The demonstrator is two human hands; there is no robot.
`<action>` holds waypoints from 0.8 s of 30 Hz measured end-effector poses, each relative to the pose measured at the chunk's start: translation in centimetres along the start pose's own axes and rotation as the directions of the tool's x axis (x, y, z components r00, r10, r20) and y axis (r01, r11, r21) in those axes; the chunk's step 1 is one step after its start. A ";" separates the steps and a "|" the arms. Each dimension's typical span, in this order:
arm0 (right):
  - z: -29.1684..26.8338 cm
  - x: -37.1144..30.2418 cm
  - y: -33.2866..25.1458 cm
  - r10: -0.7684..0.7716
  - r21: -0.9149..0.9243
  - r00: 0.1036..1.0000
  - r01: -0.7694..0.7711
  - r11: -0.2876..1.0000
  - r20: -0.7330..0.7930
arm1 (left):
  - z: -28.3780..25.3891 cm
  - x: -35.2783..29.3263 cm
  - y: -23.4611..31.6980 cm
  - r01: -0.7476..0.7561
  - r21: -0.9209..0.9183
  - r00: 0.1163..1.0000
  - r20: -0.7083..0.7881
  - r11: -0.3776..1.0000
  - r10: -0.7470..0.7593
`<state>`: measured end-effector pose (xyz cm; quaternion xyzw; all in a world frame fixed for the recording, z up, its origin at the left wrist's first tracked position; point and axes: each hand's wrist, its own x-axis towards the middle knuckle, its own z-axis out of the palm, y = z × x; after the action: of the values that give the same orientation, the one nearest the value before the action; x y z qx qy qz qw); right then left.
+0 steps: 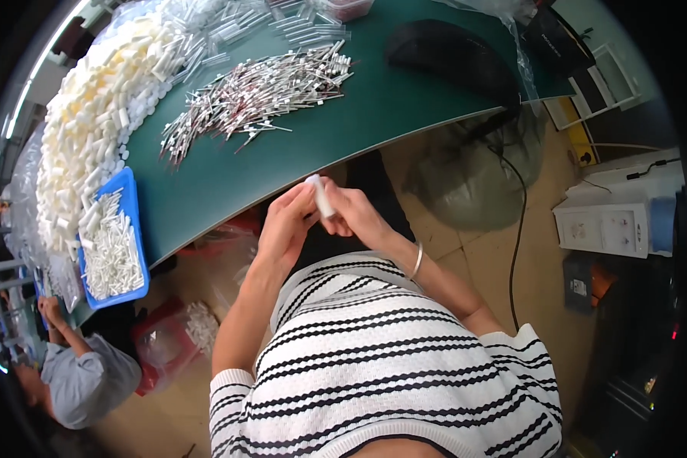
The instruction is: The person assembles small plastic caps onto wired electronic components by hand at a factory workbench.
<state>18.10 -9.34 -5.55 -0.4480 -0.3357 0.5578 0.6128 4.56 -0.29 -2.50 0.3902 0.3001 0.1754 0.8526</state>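
Just off the front edge of the green table, I hold a small white cylindrical piece (323, 200) between both hands, above my lap. My left hand (284, 221) is closed, its fingertips pinching the piece near its upper end. My right hand (351, 212) wraps its fingers round the other side, the thumb lying along it. Fingers partly cover the piece, so its ends do not show fully. On the table ahead lies a loose heap of thin silvery-white sticks with reddish wires (263, 91). A blue tray (139, 229) at the left holds many small white sticks.
A long heap of white and cream cylinders (84, 126) covers the table's left side, with clear tubes (237, 23) behind. A black curved object (450, 57) stands at the far right of the table (298, 156). A co-worker (91, 374) sits at lower left. A black cable (520, 244) hangs at right.
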 end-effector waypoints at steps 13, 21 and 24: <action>2.3 -0.8 -5.9 -0.542 -0.714 0.693 0.664 0.223 0.476 | 0.1 -5.0 1.7 -0.059 -0.043 0.998 -0.010 0.997 0.059; 3.4 0.3 -5.6 -0.493 -0.681 0.774 0.608 0.408 0.397 | -0.5 -4.8 1.6 0.030 -0.134 1.000 0.000 0.991 -0.030; 4.3 1.5 -4.4 -0.504 -0.676 0.760 0.624 0.392 0.410 | -1.5 -4.9 1.8 0.032 -0.162 0.999 -0.019 0.986 -0.036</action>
<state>16.13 -6.98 -0.01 -0.4863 -0.7159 0.1410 0.4807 -0.28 -0.94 -0.03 0.3128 0.3009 0.1888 0.8809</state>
